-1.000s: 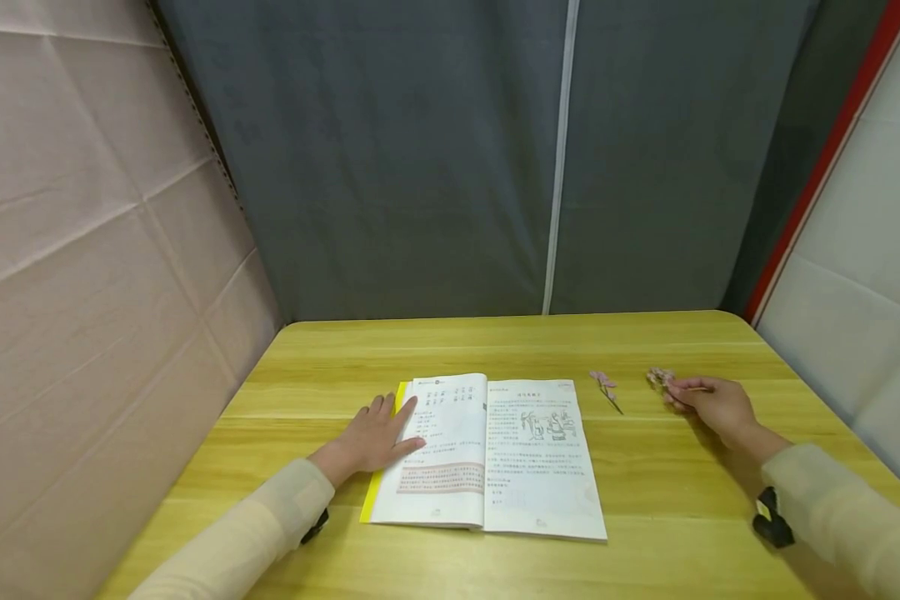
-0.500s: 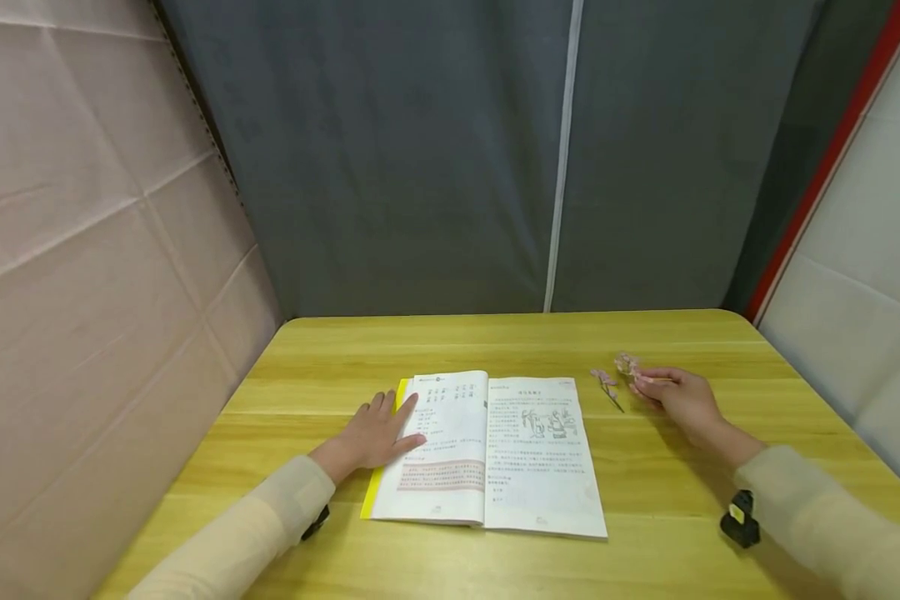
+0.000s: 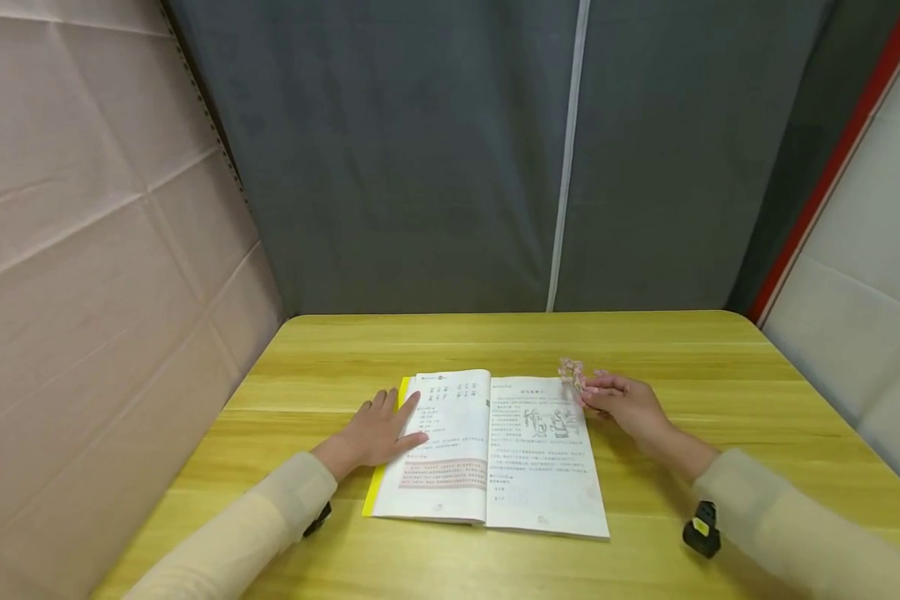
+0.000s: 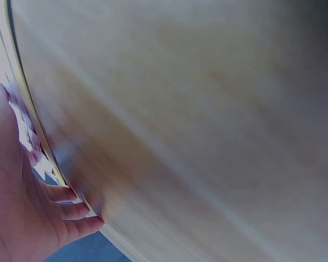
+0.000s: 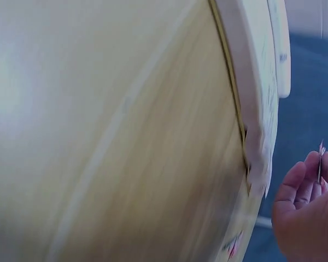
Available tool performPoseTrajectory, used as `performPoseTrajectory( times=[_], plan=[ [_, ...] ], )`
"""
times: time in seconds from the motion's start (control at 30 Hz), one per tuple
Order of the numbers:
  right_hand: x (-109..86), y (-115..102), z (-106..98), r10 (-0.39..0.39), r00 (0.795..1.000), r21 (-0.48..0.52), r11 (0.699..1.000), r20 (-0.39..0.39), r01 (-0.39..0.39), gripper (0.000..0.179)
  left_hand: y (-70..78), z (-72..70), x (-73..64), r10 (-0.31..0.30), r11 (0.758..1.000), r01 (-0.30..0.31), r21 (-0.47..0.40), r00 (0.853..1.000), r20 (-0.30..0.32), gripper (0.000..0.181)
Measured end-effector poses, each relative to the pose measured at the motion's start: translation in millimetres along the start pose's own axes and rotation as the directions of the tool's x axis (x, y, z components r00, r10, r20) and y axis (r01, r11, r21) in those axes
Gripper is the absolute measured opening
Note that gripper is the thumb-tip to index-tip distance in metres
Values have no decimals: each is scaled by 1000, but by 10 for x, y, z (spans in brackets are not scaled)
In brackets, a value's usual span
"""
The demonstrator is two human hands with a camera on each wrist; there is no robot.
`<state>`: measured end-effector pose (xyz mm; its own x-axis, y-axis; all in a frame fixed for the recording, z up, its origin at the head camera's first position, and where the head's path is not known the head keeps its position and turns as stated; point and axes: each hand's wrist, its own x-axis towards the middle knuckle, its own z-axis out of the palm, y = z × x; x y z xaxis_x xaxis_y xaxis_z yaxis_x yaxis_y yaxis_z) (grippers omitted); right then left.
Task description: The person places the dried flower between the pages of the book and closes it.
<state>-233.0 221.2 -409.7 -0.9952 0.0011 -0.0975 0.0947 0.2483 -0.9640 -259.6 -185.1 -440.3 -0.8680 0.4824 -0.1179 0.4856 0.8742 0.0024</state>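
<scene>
An open book (image 3: 536, 492) with a yellow cover edge lies on the table. My left hand (image 3: 375, 431) rests flat on its left page, fingers spread, thumb on the print. Above the upper right corner of the right page, my right hand (image 3: 633, 410) pinches a sprig of small pink flowers (image 3: 570, 372) between thumb and fingers. In the right wrist view, that hand (image 5: 309, 215) is apart from the page, and a second pink flower sprig (image 5: 234, 245) lies on the table below. From the head, the fingers hide most of this second sprig.
The wood-grain table (image 3: 495, 346) reaches back to a dark grey curtain (image 3: 405, 167). A pale cloth wall (image 3: 105, 250) stands at the left, a white panel (image 3: 870, 292) with a red edge at the right.
My right hand has carried the pinched flower sprig leftward from the right side of the table, past the second sprig, to above the book's right page. The left hand has stayed put.
</scene>
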Motion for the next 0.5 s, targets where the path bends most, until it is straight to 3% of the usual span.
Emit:
performPoseTrajectory(
  times=[0.5],
  plan=[
    [-59,-47,503,13,998,65,998,62,-17,27,16,-26,-8,-2,1000,2,5,1000,6,84]
  ],
)
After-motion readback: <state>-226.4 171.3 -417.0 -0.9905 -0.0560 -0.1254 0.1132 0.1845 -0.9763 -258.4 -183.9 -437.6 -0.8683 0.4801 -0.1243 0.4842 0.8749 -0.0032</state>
